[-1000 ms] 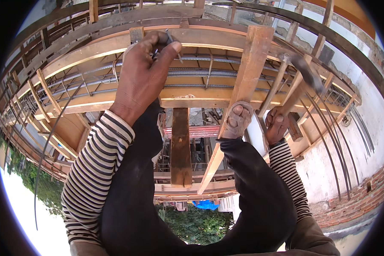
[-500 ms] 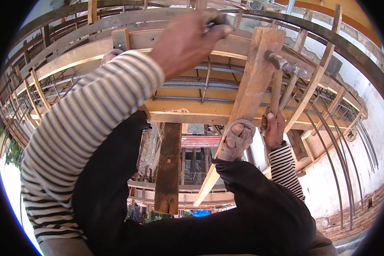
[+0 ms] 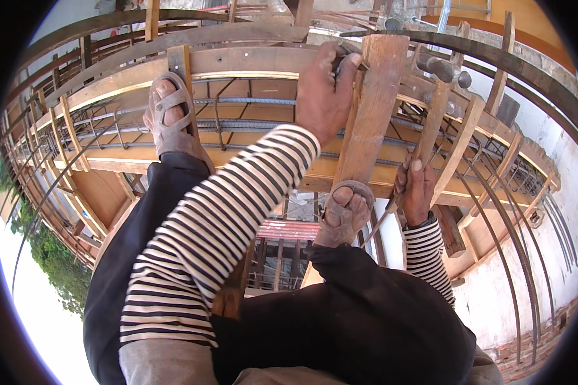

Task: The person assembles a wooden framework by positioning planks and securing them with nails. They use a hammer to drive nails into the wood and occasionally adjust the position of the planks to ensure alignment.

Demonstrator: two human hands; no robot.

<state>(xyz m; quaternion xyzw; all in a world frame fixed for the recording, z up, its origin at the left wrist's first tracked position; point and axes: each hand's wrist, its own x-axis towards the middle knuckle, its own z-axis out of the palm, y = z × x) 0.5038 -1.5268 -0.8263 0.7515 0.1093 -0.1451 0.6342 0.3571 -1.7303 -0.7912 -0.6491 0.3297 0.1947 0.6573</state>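
My left hand point(image 3: 325, 96) is at the upper edge of the timber formwork, fingers pinched on a thin dark nail point(image 3: 361, 59) beside the top of an upright wooden board point(image 3: 376, 109). In my right hand point(image 3: 416, 186) is the wooden handle of a hammer point(image 3: 438, 106), gripped low. The hammer's metal head is raised to the right of the board, apart from it. My right sandalled foot point(image 3: 345, 215) is at the board's lower part. My left sandalled foot point(image 3: 170, 115) rests on the formwork further left.
Steel reinforcing bars point(image 3: 257, 122) run inside the formwork trough. Wooden braces point(image 3: 459, 147) slant at the right, near bent rebar point(image 3: 514, 237) and a white wall point(image 3: 488, 308). Below is a deep drop with red beams point(image 3: 282, 230). A long curved plank point(image 3: 237, 32) crosses behind.
My left hand has come down and right to the board's top. The board has shifted slightly left and stands steeper. My left foot has come into fuller view, and the hammer head has swung slightly.
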